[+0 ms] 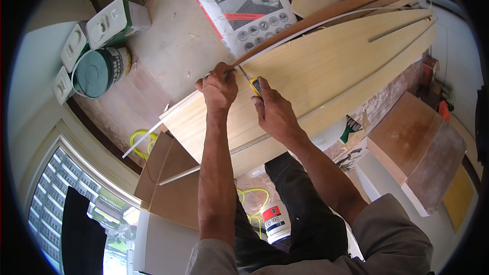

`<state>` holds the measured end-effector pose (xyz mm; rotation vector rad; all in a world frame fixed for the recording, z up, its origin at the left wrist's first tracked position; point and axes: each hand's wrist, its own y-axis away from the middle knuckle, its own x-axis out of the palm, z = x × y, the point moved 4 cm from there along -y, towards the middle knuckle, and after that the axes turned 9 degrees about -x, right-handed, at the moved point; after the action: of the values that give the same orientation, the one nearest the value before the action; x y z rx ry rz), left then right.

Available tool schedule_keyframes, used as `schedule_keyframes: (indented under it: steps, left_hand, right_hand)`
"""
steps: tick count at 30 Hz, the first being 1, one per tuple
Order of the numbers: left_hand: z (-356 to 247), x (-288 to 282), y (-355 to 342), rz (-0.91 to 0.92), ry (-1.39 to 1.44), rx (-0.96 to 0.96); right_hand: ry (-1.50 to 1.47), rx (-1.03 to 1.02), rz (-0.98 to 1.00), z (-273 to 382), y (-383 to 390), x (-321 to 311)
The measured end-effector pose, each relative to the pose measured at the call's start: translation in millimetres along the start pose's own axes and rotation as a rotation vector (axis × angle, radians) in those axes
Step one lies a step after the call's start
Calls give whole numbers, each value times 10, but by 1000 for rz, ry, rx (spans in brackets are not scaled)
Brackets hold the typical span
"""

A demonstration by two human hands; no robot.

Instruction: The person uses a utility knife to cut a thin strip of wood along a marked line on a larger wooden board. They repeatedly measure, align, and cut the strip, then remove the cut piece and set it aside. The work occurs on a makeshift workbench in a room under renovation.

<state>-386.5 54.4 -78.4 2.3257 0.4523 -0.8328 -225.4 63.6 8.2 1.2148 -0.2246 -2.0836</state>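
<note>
My right hand (272, 107) is closed round a yellow-and-black handled tool (254, 86) with a thin metal blade, its tip at the far edge of a long pale wooden board (326, 66). Just left of the tip, my left hand (220, 87) has its fingers curled over that edge, gripping a thin white strip (142, 138) that runs along it and juts past the board's left end; its exact hold is partly hidden. A brown wooden strip (285, 35) lies beyond the edge. A lighter rail (181, 174) runs along the board's near side.
A large printed bag (239, 5) lies behind the board. Buckets (97, 73) stand at upper left. Cardboard (168, 160) and a yellow hose (137, 137) are at left, a brown box (402, 137) at right. A white bucket (276, 221) sits between my legs; a window is at lower left.
</note>
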Motion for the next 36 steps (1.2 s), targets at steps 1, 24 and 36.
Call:
schedule_keyframes:
  steps: [1,24,36]
  left_hand:
    - [-7,6,-4,2,-4,-13]
    - [-1,122,47,-98,4,35]
    - [81,229,28,-136,18,-6]
  right_hand:
    - [10,5,6,-9,1,4]
    - [78,-19,75,86,-117,-48]
    - [126,90,316,323,-465,-227]
